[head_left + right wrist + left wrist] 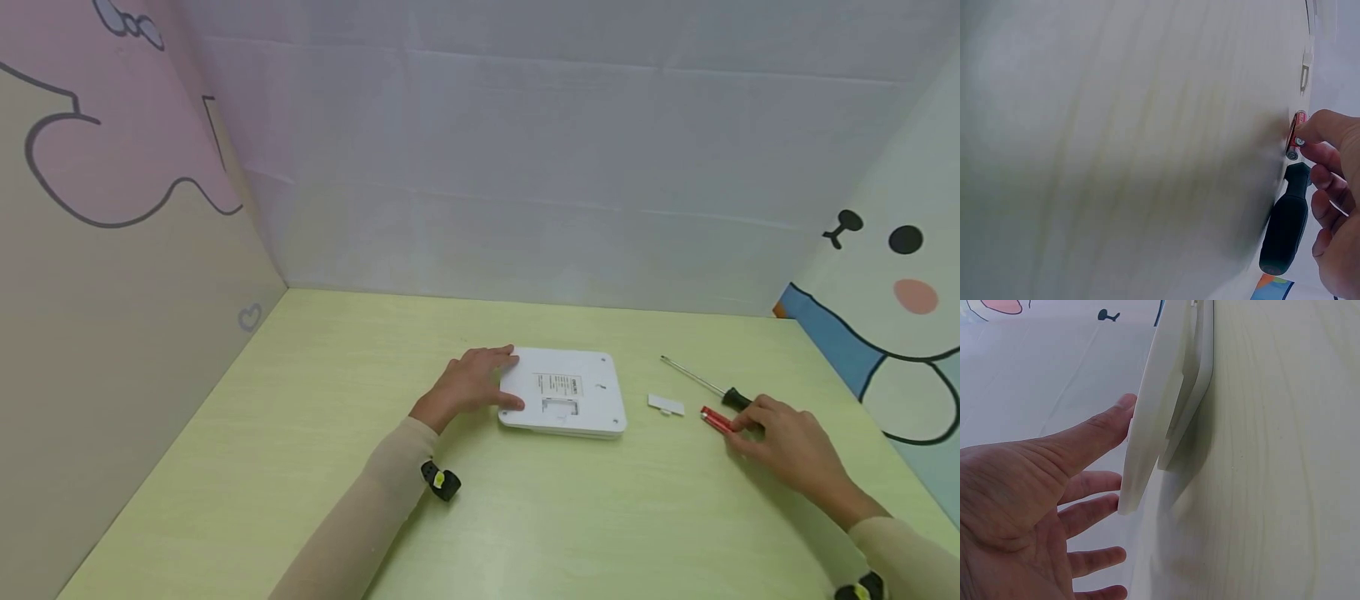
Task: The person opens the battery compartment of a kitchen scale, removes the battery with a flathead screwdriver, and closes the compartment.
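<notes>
A flat white device lies on the table with its labelled underside up and its small battery compartment uncovered. My left hand touches the device's left side. In the left wrist view the thumb rests on the device's edge and the fingers stretch out straight beside it. Over to the right, my right hand pinches a red battery between thumb and forefinger; a second battery seems to lie against it. The black screwdriver handle lies close by the other, loosely bent fingers.
A small white battery cover lies between the device and the batteries. The screwdriver has its metal tip pointing to the back left. A pale cloth wall stands behind the table, with cartoon-printed panels at both sides.
</notes>
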